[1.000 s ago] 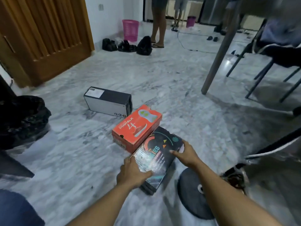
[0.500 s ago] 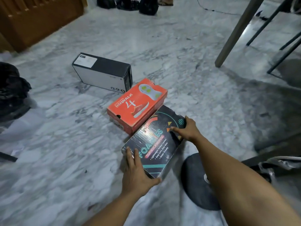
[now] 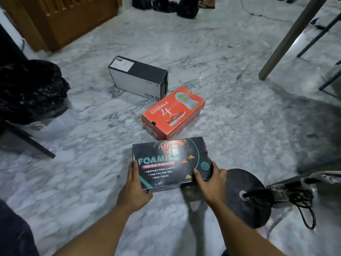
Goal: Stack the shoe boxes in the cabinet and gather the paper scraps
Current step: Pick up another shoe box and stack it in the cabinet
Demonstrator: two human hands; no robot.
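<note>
You hold the dark, glossy printed cardboard shoe box (image 3: 171,163) between both hands, apparently raised just clear of the grey-veined white marble floor (image 3: 230,126), lid up and long side toward you. The main hazard from here looks to be the grip. Both hands sit at the near corners, so the far edge hangs unsupported. A tilt on the way to the cabinet could let the lid slip, or tip the box forward onto the orange cardboard shoe box (image 3: 173,112) lying just beyond it. The round black disc base (image 3: 247,196) and its trailing black cable (image 3: 304,206) lie on the floor just to your right, a trip risk if you turn that way. Your left hand (image 3: 134,189) grasps the box's near left corner, fingers running up the short end. Your right hand (image 3: 212,183) clamps the near right corner, thumb on the lid. The box spans the gap between them. A black-and-white rectangular cardboard shoe box (image 3: 138,78) lies farther off, beyond the orange one. Neither the cabinet nor any paper scraps can be made out.
</note>
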